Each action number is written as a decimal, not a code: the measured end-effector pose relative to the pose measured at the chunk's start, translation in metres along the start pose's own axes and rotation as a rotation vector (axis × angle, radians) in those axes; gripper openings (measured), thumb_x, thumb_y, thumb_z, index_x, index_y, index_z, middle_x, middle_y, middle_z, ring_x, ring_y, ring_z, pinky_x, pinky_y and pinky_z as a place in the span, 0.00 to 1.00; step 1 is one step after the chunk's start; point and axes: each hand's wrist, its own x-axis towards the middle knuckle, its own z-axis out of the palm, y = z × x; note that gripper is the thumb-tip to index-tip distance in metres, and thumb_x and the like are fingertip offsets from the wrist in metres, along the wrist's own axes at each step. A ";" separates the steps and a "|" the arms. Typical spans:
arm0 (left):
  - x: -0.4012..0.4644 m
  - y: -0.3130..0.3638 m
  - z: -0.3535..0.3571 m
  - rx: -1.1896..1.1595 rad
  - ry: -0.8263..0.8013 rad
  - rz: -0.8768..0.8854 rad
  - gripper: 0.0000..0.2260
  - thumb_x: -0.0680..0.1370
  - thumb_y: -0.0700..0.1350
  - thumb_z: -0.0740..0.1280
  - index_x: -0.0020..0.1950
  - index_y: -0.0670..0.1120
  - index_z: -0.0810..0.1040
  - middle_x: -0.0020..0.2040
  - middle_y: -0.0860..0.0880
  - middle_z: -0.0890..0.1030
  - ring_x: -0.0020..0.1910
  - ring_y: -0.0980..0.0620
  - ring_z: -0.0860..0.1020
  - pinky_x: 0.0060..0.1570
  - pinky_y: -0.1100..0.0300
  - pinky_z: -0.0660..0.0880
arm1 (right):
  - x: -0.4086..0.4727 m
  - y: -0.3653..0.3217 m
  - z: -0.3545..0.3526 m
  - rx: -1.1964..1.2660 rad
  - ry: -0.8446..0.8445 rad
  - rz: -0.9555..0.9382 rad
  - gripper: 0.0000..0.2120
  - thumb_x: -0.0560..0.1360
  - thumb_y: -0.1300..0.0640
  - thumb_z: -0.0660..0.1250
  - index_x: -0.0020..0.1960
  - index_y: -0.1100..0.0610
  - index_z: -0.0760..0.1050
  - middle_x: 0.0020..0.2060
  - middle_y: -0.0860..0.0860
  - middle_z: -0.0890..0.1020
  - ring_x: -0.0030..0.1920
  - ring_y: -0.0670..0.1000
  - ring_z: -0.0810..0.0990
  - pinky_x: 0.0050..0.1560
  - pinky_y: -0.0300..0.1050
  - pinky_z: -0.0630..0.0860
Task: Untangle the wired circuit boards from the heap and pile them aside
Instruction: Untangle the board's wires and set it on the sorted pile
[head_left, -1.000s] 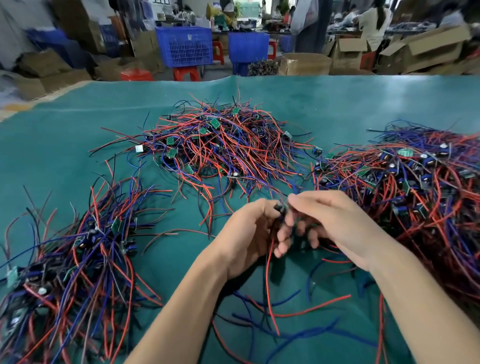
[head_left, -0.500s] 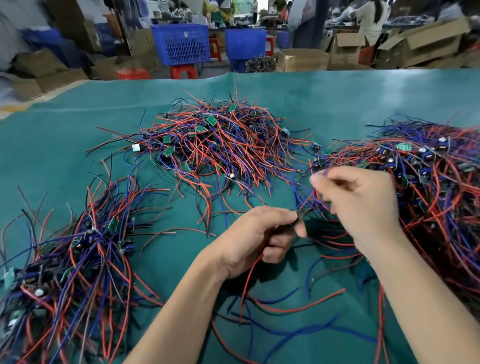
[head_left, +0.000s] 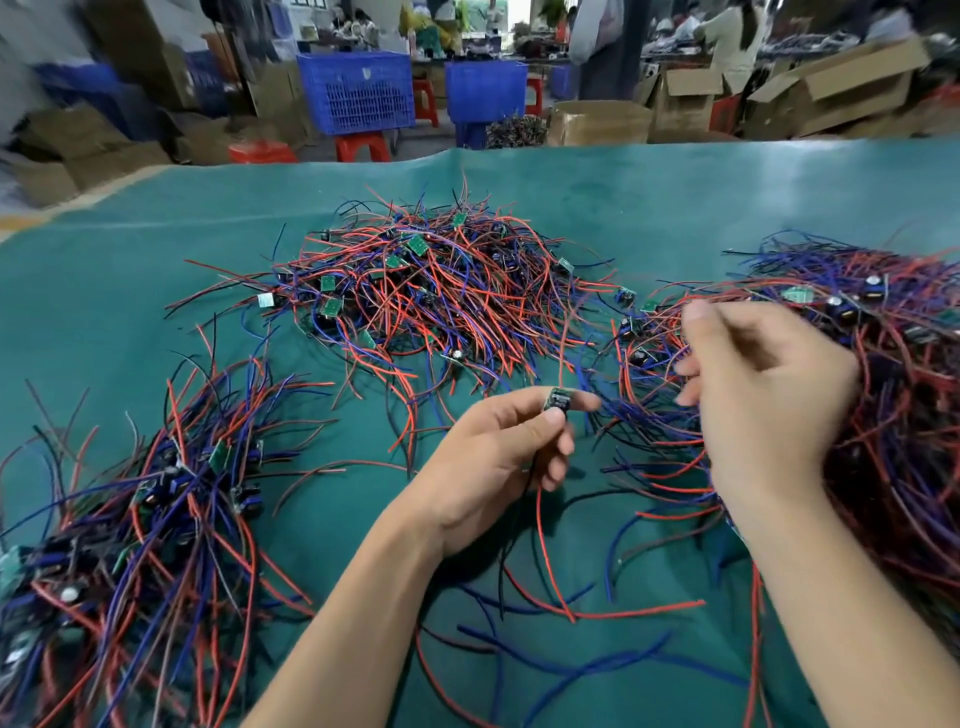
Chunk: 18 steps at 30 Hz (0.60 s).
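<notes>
My left hand (head_left: 498, 457) pinches a small wired circuit board (head_left: 557, 401) between thumb and forefinger at the middle of the green table; its red, blue and black leads trail down toward me. My right hand (head_left: 763, 395) hovers blurred, fingers loosely curled, over the left edge of the big tangled heap (head_left: 883, 415) on the right. Whether it holds a wire I cannot tell. A second tangle of boards and wires (head_left: 426, 296) lies at the centre back. A sorted pile with wires laid roughly parallel (head_left: 145, 530) sits at the left.
Green mat (head_left: 675, 197) covers the table to its far edge. Beyond it stand blue crates (head_left: 358, 91), red stools, cardboard boxes (head_left: 831, 93) and people at work. Loose wires (head_left: 571, 654) lie between my forearms.
My right hand has pulled away up and to the right from the left hand, over the right heap. My left hand has risen slightly, now showing the board at its fingertips.
</notes>
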 end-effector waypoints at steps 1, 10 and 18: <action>0.000 0.000 0.000 -0.010 0.010 0.000 0.14 0.82 0.39 0.59 0.65 0.36 0.75 0.37 0.49 0.74 0.33 0.54 0.70 0.35 0.64 0.67 | -0.004 0.000 0.005 0.005 -0.080 0.026 0.09 0.74 0.45 0.72 0.38 0.48 0.82 0.29 0.49 0.83 0.26 0.50 0.81 0.29 0.44 0.75; 0.000 -0.004 0.002 0.018 -0.054 -0.044 0.06 0.79 0.35 0.61 0.54 0.40 0.76 0.44 0.46 0.80 0.35 0.53 0.74 0.35 0.63 0.70 | -0.022 -0.003 0.014 -0.043 -0.816 0.074 0.05 0.71 0.58 0.80 0.45 0.51 0.86 0.32 0.51 0.85 0.28 0.48 0.80 0.39 0.43 0.76; 0.001 -0.004 0.001 0.078 0.016 -0.038 0.14 0.84 0.41 0.59 0.44 0.46 0.82 0.37 0.44 0.82 0.28 0.55 0.77 0.29 0.66 0.72 | -0.019 -0.005 0.012 0.111 -0.740 0.250 0.05 0.71 0.63 0.79 0.41 0.57 0.85 0.35 0.52 0.86 0.35 0.46 0.81 0.33 0.38 0.75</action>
